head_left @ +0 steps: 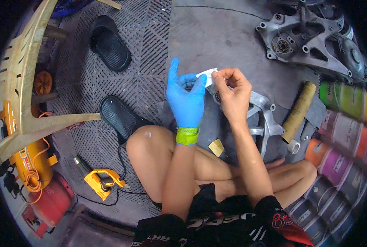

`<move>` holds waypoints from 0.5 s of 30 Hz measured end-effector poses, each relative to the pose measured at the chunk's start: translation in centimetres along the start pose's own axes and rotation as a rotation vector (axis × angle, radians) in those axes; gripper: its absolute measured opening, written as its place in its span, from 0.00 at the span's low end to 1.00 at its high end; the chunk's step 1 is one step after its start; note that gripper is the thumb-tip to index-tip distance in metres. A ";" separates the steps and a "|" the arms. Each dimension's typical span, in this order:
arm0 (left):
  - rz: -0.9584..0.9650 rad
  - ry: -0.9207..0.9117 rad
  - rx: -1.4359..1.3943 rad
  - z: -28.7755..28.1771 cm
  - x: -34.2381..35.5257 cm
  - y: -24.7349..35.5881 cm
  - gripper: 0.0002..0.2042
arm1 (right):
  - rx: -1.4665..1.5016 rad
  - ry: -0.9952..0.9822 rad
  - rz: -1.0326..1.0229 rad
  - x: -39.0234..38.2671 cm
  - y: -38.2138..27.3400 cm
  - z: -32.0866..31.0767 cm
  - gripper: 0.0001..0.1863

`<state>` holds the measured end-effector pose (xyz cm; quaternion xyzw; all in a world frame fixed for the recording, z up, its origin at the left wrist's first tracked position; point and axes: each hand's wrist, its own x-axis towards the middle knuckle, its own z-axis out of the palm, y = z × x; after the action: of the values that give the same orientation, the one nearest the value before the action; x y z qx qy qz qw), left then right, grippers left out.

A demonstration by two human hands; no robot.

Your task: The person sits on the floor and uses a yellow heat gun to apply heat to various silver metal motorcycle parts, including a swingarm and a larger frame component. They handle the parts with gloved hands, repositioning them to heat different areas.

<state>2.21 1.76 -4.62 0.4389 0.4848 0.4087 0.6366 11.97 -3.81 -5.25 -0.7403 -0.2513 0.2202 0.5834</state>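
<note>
My left hand [186, 96], in a blue glove with green tape round the wrist, pinches a small white piece [208, 77], perhaps paper or cloth, between thumb and fingers; its index finger points up. My bare right hand [233, 92] grips the same piece's right edge between thumb and fingertips. Both hands are raised in front of me, above a grey mat [210, 33]. Beneath and beside the right hand lies a silver metal casting [262, 109] with arms and bolt holes, partly hidden by that hand and forearm.
A larger metal casting [311, 39] lies far right. Near it are a brown roll [299, 111], a tape roll [293, 146] and stacked coloured tubs [336, 164]. A folded yellowish piece [216, 147] lies by my legs. Leftward are black slippers [109, 43], a yellow heat gun [103, 181] and a chair [31, 82].
</note>
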 end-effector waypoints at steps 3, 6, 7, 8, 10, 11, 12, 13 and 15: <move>-0.018 0.012 0.039 0.2 0.4 -0.2 0.39 | -0.067 -0.013 0.027 0.4 0.5 0.0 0.06; -0.035 0.002 0.034 0.0 0.7 -0.5 0.40 | 0.076 -0.051 0.117 0.8 0.0 0.1 0.06; -0.020 0.007 0.045 0.0 0.8 -0.7 0.40 | 0.093 -0.064 0.122 0.8 0.1 0.1 0.06; -0.005 0.013 0.056 0.0 0.8 -0.8 0.41 | 0.110 -0.077 0.128 0.8 0.2 0.1 0.06; 0.014 0.011 0.063 -0.1 1.0 -1.3 0.41 | 0.122 -0.095 0.140 1.0 0.2 0.2 0.06; 0.024 0.011 0.066 -0.2 1.0 -1.6 0.41 | 0.118 -0.099 0.148 0.9 0.1 0.2 0.06; 0.008 0.011 0.044 -0.1 1.0 -1.5 0.41 | 0.114 -0.100 0.156 0.9 0.1 0.1 0.06; -0.009 0.012 0.021 -0.1 0.9 -1.3 0.41 | 0.133 -0.101 0.166 0.9 0.1 0.1 0.06; -0.015 0.012 0.009 0.0 0.9 -1.2 0.41 | 0.172 -0.104 0.185 0.9 0.2 0.1 0.06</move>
<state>2.48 2.26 -5.99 0.4355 0.4936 0.4043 0.6350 12.59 -3.22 -5.46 -0.6951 -0.1917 0.3319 0.6082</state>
